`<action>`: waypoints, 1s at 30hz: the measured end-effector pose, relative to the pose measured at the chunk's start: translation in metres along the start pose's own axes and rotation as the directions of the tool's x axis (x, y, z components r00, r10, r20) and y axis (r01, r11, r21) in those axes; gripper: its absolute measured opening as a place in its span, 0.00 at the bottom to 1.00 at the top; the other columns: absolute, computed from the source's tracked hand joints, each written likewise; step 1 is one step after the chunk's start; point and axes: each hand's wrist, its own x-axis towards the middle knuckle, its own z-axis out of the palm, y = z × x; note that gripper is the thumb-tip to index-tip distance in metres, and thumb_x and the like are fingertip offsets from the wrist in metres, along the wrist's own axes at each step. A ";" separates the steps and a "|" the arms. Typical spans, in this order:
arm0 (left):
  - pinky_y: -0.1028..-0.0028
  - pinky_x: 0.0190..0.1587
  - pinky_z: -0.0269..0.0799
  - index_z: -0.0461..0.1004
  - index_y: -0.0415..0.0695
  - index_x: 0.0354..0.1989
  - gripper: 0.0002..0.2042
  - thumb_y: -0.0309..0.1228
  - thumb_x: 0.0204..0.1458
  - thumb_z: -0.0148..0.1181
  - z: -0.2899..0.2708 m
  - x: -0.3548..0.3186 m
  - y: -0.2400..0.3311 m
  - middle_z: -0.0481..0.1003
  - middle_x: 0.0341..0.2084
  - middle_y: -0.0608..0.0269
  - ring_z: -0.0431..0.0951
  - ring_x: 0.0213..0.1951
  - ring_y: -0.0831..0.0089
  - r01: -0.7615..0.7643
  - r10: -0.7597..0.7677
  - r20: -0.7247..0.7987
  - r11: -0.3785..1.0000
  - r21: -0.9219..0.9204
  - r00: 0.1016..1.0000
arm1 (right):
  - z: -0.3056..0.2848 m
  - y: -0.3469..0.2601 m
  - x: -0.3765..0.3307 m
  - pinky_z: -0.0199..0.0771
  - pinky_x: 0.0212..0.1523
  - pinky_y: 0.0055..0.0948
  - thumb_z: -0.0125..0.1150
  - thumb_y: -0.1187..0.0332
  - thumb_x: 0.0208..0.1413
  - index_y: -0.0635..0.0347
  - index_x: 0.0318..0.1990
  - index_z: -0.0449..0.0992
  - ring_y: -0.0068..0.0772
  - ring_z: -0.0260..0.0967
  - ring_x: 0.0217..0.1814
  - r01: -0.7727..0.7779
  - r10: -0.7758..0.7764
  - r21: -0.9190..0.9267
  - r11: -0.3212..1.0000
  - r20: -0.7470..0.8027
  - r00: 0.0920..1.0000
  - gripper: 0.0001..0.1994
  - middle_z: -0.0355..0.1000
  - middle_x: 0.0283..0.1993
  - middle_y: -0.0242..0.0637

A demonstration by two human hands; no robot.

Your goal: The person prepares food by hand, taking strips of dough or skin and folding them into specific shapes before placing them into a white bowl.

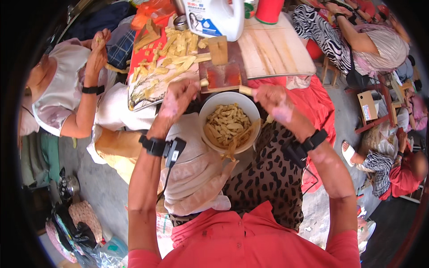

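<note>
My left hand [181,94] is closed, with a short pale yellow piece [204,83] at its fingertips. Opposite it, my right hand [273,99] pinches a thicker pale yellow stick [246,90]. Both hands are raised on either side of a white bowl [225,98] at my lap. Inside the bowl lies a heap of cut pale yellow pieces [232,123], with longer peel-like strips [231,149] hanging over its near rim. Just beyond the bowl, a reddish-brown board [236,73] lies at the table edge, and a tan rectangular block [218,50] stands on it.
Long yellow strips [182,42] are spread over the table's left side. A white jug [214,20] and a red container [269,11] stand behind. A pale wooden board [275,49] lies right. One person [67,85] sits close on my left; others [384,44] sit farther right.
</note>
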 end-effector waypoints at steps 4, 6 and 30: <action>0.84 0.24 0.57 0.73 0.41 0.35 0.14 0.40 0.59 0.49 0.009 -0.028 0.005 0.66 0.19 0.74 0.60 0.22 0.87 0.010 -0.011 0.073 1.000 0.006 0.997 | 0.004 -0.049 -0.029 0.65 0.23 0.24 0.51 0.70 0.58 0.64 0.30 0.71 0.24 0.64 0.21 -0.120 0.112 0.117 0.986 0.068 0.991 0.08 0.66 0.21 0.35; 0.83 0.32 0.65 0.65 0.41 0.55 0.18 0.35 0.59 0.49 0.013 -0.040 -0.006 0.71 0.29 0.68 0.66 0.28 0.82 0.022 -0.021 0.132 1.000 -0.006 0.991 | 0.016 -0.059 -0.045 0.63 0.19 0.25 0.51 0.70 0.59 0.63 0.29 0.70 0.25 0.63 0.18 -0.047 0.046 0.116 0.992 0.015 0.999 0.08 0.64 0.19 0.34; 0.75 0.28 0.68 0.75 0.36 0.35 0.05 0.23 0.53 0.55 0.049 -0.213 0.071 0.73 0.22 0.59 0.73 0.23 0.73 -0.348 0.355 0.285 0.934 -0.076 0.890 | 0.035 -0.174 -0.135 0.61 0.16 0.38 0.55 0.69 0.56 0.62 0.30 0.68 0.47 0.64 0.18 0.107 -0.120 0.158 0.982 0.075 0.990 0.07 0.61 0.16 0.42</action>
